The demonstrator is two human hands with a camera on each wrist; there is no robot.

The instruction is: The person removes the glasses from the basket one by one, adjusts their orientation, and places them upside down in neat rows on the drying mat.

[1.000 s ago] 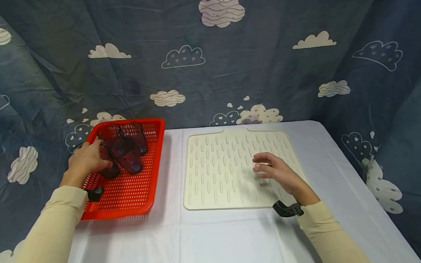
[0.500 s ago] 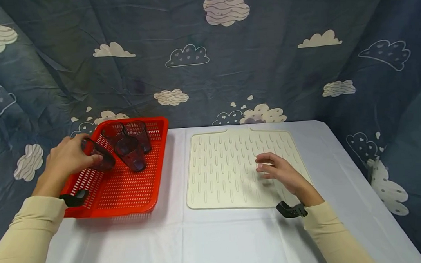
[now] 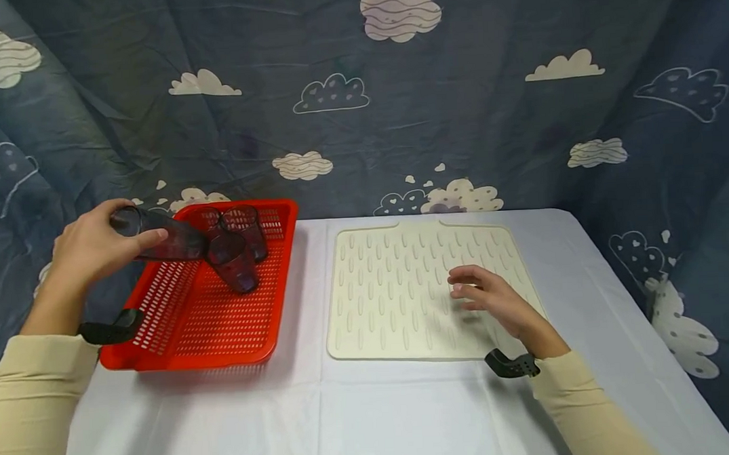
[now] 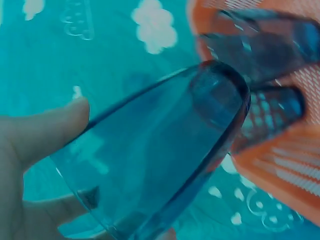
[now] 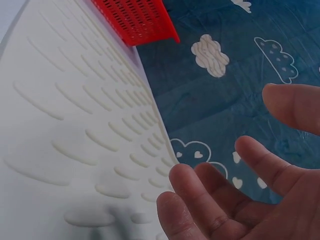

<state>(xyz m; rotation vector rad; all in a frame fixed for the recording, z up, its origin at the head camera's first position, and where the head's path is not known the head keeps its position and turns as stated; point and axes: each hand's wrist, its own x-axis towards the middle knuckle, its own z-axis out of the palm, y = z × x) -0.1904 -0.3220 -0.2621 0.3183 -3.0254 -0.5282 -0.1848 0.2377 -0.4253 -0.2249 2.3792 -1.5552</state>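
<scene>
By the red perforated plastic basket's left rim [image 3: 113,354], the head view shows the left grip [image 3: 84,246] holding a dark translucent glass [image 3: 176,242], now lifted seemingly free of the other glasses [image 3: 234,266], the left wrist view its tilt, and the right wrist view the empty right grip [image 5: 280,215] over a cream ribbed mat [image 5: 40,130].

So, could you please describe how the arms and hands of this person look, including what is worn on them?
The person wears a long, pale yellow fabric left sleeve and a matching right sleeve. Each wrist carries a dark, curved device: left device, right device. The left hand and right hand have no gloves. No cables are visible.
</scene>
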